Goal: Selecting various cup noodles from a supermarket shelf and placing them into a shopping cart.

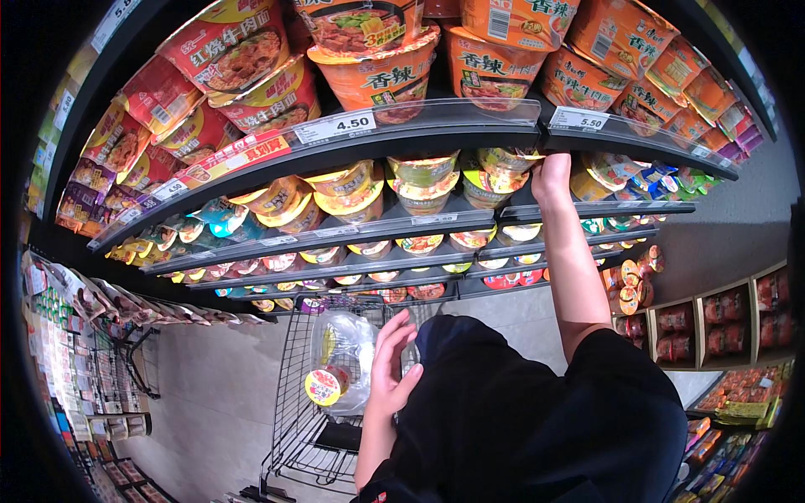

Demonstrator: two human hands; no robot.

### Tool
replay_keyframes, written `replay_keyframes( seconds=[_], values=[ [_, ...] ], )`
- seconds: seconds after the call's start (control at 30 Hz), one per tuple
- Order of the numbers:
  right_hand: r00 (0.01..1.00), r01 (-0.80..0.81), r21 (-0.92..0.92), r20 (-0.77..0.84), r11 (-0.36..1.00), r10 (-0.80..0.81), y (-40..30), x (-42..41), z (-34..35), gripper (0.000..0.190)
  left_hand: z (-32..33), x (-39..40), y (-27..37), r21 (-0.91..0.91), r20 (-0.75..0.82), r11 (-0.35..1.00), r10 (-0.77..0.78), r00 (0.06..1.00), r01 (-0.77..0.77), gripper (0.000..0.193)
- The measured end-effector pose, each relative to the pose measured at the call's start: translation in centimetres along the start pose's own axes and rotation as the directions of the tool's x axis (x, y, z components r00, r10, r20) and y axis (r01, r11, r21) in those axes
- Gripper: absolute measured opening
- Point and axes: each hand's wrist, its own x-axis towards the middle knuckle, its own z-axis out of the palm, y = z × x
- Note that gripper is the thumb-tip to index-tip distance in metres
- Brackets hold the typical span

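My right hand [553, 179] reaches up into the second shelf, just under the top shelf's front edge. Its fingers are mostly hidden there, close to a stack of green and yellow instant noodle bowls [497, 185]; I cannot tell whether they grip one. Lower down, my left hand [393, 361] hangs at the side of a black wire shopping cart [284, 377], fingers loosely curled, thumb apart, nothing held. In the cart lie a clear plastic bag [361, 330] and an instant noodle cup [324, 387] with a yellow-rimmed lid. Whether the cup is inside the bag is unclear.
Orange noodle bowls [393, 75] and red ones [233, 53] are stacked on the top shelf behind a clear lip [459, 114]. More shelves [352, 236] of bowls run below. Wooden bins [698, 333] stand at right; another shelving unit [60, 352] is at left across the tiled floor [195, 390].
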Motion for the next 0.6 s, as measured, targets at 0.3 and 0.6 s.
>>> replay_keyframes(
  seconds=[0.3, 0.6],
  values=[
    [0.991, -0.104, -0.029, 0.085, 0.994, 0.106, -1.0, -1.0, 0.8, 0.045, 0.7, 1.2, -1.2, -0.019, 0.026, 1.000, -0.001, 1.000, 0.002, 0.052],
    [0.975, 0.222, -0.423, 0.071, 0.879, -0.212, 0.2, -2.3, -3.5, 0.034, -0.7, 0.7, -3.1, 0.108, -0.030, 0.985, -0.131, 0.991, 0.134, 0.041]
  ],
)
